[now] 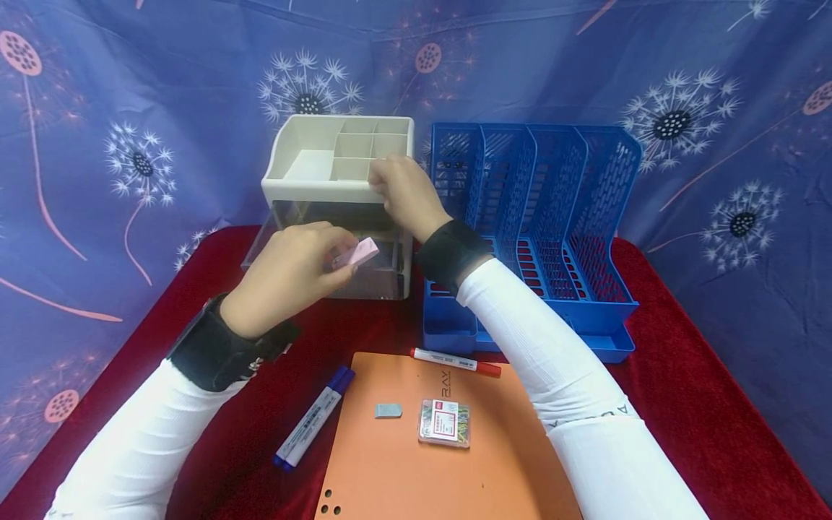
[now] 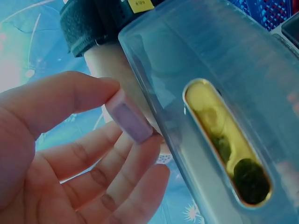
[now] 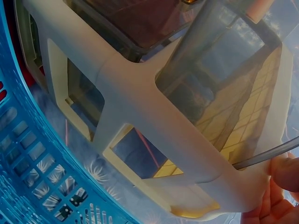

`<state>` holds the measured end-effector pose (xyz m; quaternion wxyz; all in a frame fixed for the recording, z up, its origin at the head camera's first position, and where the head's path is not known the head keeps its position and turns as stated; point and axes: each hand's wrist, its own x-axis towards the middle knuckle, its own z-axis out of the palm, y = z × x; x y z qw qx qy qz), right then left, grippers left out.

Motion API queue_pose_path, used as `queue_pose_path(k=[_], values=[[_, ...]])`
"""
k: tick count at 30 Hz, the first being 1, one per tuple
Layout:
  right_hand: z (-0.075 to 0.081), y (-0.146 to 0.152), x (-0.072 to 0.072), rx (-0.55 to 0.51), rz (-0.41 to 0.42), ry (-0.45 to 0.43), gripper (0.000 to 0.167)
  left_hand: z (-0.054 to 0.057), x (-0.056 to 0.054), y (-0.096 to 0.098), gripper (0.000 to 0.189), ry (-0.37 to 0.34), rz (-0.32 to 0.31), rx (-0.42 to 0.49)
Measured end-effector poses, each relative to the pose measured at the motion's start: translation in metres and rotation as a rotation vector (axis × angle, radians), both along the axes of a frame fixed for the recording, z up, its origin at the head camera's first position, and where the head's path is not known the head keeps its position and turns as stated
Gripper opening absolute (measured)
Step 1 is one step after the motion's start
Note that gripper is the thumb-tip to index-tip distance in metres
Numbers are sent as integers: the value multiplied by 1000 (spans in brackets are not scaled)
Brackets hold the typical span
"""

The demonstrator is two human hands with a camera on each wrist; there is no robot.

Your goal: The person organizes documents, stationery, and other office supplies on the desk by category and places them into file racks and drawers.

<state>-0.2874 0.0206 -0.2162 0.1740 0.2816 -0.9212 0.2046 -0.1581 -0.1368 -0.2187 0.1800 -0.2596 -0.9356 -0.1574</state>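
Observation:
My left hand (image 1: 292, 263) pinches a small pink rectangular block (image 1: 364, 251), which looks like an eraser, between thumb and fingers. That hand is in front of a cream desk organizer (image 1: 318, 191), beside its clear drawer (image 1: 255, 242), which sticks out. In the left wrist view the pink block (image 2: 130, 117) is close to the drawer front with its oval handle slot (image 2: 228, 144). My right hand (image 1: 409, 191) grips the organizer's front right corner. In the right wrist view its fingers (image 3: 282, 175) curl at the cream frame (image 3: 140, 88).
A blue file rack (image 1: 533, 217) stands right of the organizer. An orange mat (image 1: 396, 469) lies in front, with a grey block (image 1: 388, 411), a box of paper clips (image 1: 445, 423) and a red marker (image 1: 455, 362). Two blue-capped markers (image 1: 312, 422) lie left of it.

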Motion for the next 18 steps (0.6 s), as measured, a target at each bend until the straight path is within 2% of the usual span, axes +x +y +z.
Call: queue_pose_path(k=[11, 18], values=[[-1, 0, 0, 7, -7, -6, 13, 5, -14, -3, 23, -37, 41, 20], [-1, 1, -1, 14, 2, 8, 14, 0, -28, -7, 19, -29, 54, 1]])
